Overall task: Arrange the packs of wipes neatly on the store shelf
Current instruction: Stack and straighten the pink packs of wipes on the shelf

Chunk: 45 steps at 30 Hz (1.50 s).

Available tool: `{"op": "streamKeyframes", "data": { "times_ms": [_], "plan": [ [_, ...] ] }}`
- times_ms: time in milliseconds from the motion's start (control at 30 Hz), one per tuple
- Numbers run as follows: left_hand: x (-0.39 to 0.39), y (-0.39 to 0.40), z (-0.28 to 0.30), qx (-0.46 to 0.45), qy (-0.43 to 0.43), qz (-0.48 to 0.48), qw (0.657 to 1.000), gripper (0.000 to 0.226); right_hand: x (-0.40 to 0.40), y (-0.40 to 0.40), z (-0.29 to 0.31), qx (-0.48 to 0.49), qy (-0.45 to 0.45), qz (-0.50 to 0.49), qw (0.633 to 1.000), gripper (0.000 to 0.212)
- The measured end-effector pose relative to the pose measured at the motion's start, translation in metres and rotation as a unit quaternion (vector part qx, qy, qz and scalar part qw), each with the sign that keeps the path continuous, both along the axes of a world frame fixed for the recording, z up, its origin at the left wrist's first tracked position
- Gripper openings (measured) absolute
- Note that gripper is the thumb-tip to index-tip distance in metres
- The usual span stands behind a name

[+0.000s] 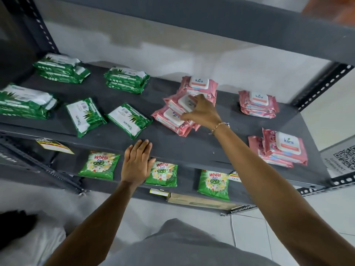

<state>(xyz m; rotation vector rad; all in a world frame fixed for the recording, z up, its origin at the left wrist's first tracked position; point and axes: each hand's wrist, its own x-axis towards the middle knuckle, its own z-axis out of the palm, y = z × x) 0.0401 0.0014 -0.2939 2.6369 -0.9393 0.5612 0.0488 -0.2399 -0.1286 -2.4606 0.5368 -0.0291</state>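
Note:
On the dark grey shelf point(169, 144) lie green Origami wipe packs and pink Kara wipe packs. My right hand point(201, 112) grips a tilted pink pack point(177, 103) in the untidy middle pink pile point(172, 121). Behind it stands a neater pink stack point(199, 85). Other pink stacks sit at the back right point(258, 104) and front right point(282, 148). Two single green packs point(85, 116) point(129, 120) lie skewed near the front. Green stacks rest at the left point(25, 102), back left point(61, 68) and back middle point(126, 79). My left hand point(137, 164) lies flat on the shelf's front edge, holding nothing.
An upper shelf point(211, 22) overhangs close above. The lower shelf carries three green Wheel detergent packets point(99, 166) and a cardboard box point(199, 201). Perforated metal posts point(322, 85) frame the right side. A white wall backs the shelf.

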Motion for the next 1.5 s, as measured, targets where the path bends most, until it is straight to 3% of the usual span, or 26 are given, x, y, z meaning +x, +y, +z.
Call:
{"op": "streamKeyframes", "data": {
  "times_ms": [267, 367, 433, 500, 533, 600, 700, 733, 767, 833, 900, 967, 1067, 1100, 1167, 1267, 1333, 1400, 1500],
  "plan": [
    [0.005, -0.001, -0.012, -0.022, -0.055, 0.001, 0.998, 0.049, 0.017, 0.022, -0.01, -0.085, 0.062, 0.069, 0.992, 0.075],
    [0.0, -0.003, -0.012, -0.052, -0.044, 0.001, 0.998, 0.046, 0.017, 0.018, -0.004, 0.005, 0.049, 0.069, 0.996, 0.071],
    [-0.005, -0.011, 0.002, -0.097, -0.02, 0.036, 0.994, 0.039, 0.02, 0.01, 0.003, 0.096, 0.019, 0.018, 0.995, 0.066],
    [-0.01, -0.029, 0.027, -0.148, 0.043, 0.08, 0.985, 0.041, 0.019, -0.001, 0.005, 0.182, -0.004, -0.029, 0.983, 0.041],
    [-0.013, -0.042, 0.04, -0.176, 0.092, 0.091, 0.976, 0.048, 0.016, -0.007, 0.004, 0.217, -0.003, -0.029, 0.976, 0.031],
    [-0.018, -0.07, 0.075, -0.262, 0.21, 0.113, 0.935, 0.058, 0.012, -0.016, -0.002, 0.243, 0.041, -0.018, 0.969, 0.036],
    [-0.002, -0.109, 0.104, -0.4, 0.43, 0.168, 0.792, 0.081, 0.004, -0.018, -0.008, 0.225, 0.096, -0.022, 0.969, 0.046],
    [0.006, -0.117, 0.108, -0.434, 0.465, 0.172, 0.752, 0.095, 0.002, -0.017, -0.008, 0.226, 0.101, -0.028, 0.968, 0.05],
    [0.016, -0.123, 0.106, -0.449, 0.479, 0.167, 0.736, 0.108, -0.002, -0.015, -0.008, 0.233, 0.11, -0.029, 0.966, 0.056],
    [0.025, -0.122, 0.109, -0.442, 0.489, 0.143, 0.738, 0.111, -0.01, -0.011, -0.012, 0.255, 0.113, -0.032, 0.96, 0.058],
    [0.025, -0.113, 0.118, -0.41, 0.498, 0.126, 0.754, 0.084, -0.019, -0.005, -0.018, 0.285, 0.091, -0.046, 0.953, 0.049],
    [0.033, -0.106, 0.114, -0.385, 0.505, 0.105, 0.765, 0.074, -0.027, -0.001, -0.029, 0.329, 0.081, -0.077, 0.938, 0.052],
    [0.043, -0.101, 0.114, -0.374, 0.531, 0.06, 0.758, 0.09, -0.035, 0.006, -0.037, 0.395, 0.095, -0.118, 0.906, 0.079],
    [0.043, -0.101, 0.111, -0.363, 0.538, 0.059, 0.758, 0.091, -0.036, 0.006, -0.036, 0.385, 0.092, -0.137, 0.908, 0.095],
    [0.04, -0.105, 0.106, -0.39, 0.513, 0.08, 0.761, 0.082, -0.031, -0.002, -0.029, 0.271, 0.065, -0.171, 0.945, 0.114],
    [0.021, -0.119, 0.106, -0.456, 0.462, 0.181, 0.739, 0.084, -0.02, -0.022, -0.011, 0.195, -0.008, -0.128, 0.972, 0.083],
    [0.006, -0.132, 0.111, -0.424, 0.52, 0.254, 0.696, 0.08, -0.016, -0.031, -0.001, 0.23, 0.0, -0.057, 0.971, 0.056],
    [0.0, -0.138, 0.114, -0.41, 0.58, 0.271, 0.649, 0.083, -0.014, -0.038, 0.003, 0.269, 0.058, -0.025, 0.961, 0.051],
    [0.017, -0.135, 0.108, -0.424, 0.592, 0.256, 0.636, 0.092, -0.015, -0.048, -0.001, 0.264, 0.138, -0.054, 0.953, 0.051]
  ]
}}
